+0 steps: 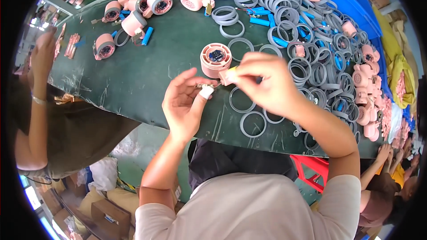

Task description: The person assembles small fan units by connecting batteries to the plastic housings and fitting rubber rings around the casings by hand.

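Note:
A round pink housing [215, 69] stands upright on the green table, its dark circuit board [216, 56] facing up. Just in front of it, my left hand [181, 102] pinches a small metallic piece with thin wires [201, 86] between thumb and fingers; the thumb has a white wrap [206, 91]. My right hand [266, 78] has thumb and forefinger closed on a small pink plastic part [225, 78] beside the housing's lower edge. Something yellow [232, 70] shows at the right fingertips. The fingers partly hide both small pieces.
Grey rings [311, 69] and blue cylindrical cells [259, 21] are heaped on the right, below a blue bin [356, 15]. Pink housings with grey rings [133, 23] lie at far left. More pink parts [365, 80] line the right edge. A co-worker's arm [40, 80] is at left.

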Motion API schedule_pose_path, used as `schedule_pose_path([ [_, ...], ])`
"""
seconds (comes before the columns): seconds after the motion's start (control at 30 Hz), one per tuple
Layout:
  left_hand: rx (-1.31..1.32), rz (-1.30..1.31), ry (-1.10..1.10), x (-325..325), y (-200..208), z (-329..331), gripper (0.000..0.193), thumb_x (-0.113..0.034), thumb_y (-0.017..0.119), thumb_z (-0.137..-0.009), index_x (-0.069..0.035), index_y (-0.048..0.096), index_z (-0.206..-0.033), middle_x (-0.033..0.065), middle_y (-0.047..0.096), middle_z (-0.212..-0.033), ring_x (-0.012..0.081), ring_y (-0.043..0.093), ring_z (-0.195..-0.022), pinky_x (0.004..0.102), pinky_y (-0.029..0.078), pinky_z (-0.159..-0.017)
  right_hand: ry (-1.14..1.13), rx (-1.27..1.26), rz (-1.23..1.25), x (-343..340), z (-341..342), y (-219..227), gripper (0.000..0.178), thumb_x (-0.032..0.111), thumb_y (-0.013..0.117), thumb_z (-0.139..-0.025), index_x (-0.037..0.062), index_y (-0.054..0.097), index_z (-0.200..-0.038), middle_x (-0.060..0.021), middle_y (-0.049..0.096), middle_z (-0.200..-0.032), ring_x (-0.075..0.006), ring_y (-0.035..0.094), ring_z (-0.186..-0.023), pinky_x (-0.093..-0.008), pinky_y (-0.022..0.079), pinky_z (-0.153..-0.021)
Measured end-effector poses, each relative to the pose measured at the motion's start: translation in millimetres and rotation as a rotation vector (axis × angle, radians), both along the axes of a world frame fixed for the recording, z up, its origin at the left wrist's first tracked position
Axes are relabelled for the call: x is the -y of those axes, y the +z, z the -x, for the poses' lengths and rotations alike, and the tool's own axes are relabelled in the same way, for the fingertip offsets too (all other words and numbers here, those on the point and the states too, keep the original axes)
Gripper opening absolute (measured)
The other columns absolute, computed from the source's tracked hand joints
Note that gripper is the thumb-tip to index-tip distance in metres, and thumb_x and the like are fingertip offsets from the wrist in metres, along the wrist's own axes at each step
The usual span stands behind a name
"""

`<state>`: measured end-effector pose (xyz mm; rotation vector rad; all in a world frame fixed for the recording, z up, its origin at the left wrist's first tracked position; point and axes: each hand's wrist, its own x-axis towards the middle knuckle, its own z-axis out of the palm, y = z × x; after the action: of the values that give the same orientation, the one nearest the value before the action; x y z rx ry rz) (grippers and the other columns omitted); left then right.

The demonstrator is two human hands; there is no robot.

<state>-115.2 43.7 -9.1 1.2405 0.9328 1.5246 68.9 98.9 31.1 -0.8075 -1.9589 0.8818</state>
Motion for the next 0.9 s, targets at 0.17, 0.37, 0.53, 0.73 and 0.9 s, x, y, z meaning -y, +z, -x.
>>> schedule_pose_path([
  [0.17,0.059,0.094,0.023,-6.4,-11.7,-6.6,0.024,0.008,0.057,-0.084,0.004,0.059,-0.108,0.0147,0.062,-0.103,0.0184,0.063,-0.088,0.0276,0.051,-0.08,-0.04,-0.003,0.042,2.2,11.6,-6.7,0.011,-0.006,0.065,-0.074,0.0001,0.064,-0.083,-0.0061,0.058,-0.072,-0.0132,0.052,-0.057,-0.0246,0.04,-0.051],
  [0.37,-0.045,0.056,0.004,-6.2,-3.5,-5.6,0.019,0.008,0.057,-0.083,0.004,0.064,-0.101,0.0116,0.061,-0.102,0.0157,0.061,-0.088,0.0255,0.049,-0.08,-0.047,0.089,-0.106,4.5,14.2,-6.8,0.012,-0.002,0.067,-0.069,0.0029,0.064,-0.079,-0.0046,0.06,-0.074,-0.0143,0.049,-0.055,-0.0257,0.036,-0.049],
  [0.53,-0.041,0.069,-0.056,-2.1,-4.3,-5.5,0.019,0.01,0.058,-0.082,0.003,0.065,-0.098,0.0108,0.061,-0.099,0.0149,0.059,-0.088,0.025,0.049,-0.078,-0.06,0.1,-0.091,9.6,12.3,-9.9,0.013,-0.001,0.067,-0.065,0.0051,0.061,-0.074,-0.0021,0.057,-0.067,-0.0152,0.047,-0.052,-0.0277,0.035,-0.049],
  [0.73,-0.233,0.023,0.079,5.4,-4.0,-10.0,0.021,0.012,0.057,-0.08,0.003,0.066,-0.097,0.0108,0.063,-0.096,0.0152,0.061,-0.086,0.0242,0.049,-0.074,-0.174,0.131,-0.226,28.9,20.9,-18.9,0.016,-0.004,0.066,-0.064,0.0053,0.057,-0.074,-0.0031,0.053,-0.061,-0.0203,0.046,-0.048,-0.0308,0.034,-0.048],
  [0.9,-0.256,0.071,0.111,5.4,-7.7,-14.0,0.019,0.011,0.057,-0.08,0.003,0.066,-0.094,0.0102,0.064,-0.093,0.0156,0.061,-0.085,0.0241,0.049,-0.074,-0.125,0.072,-0.078,41.4,23.9,-26.6,0.016,-0.004,0.063,-0.07,-0.0007,0.058,-0.085,-0.0085,0.054,-0.068,-0.0229,0.051,-0.054,-0.0333,0.04,-0.052],
])
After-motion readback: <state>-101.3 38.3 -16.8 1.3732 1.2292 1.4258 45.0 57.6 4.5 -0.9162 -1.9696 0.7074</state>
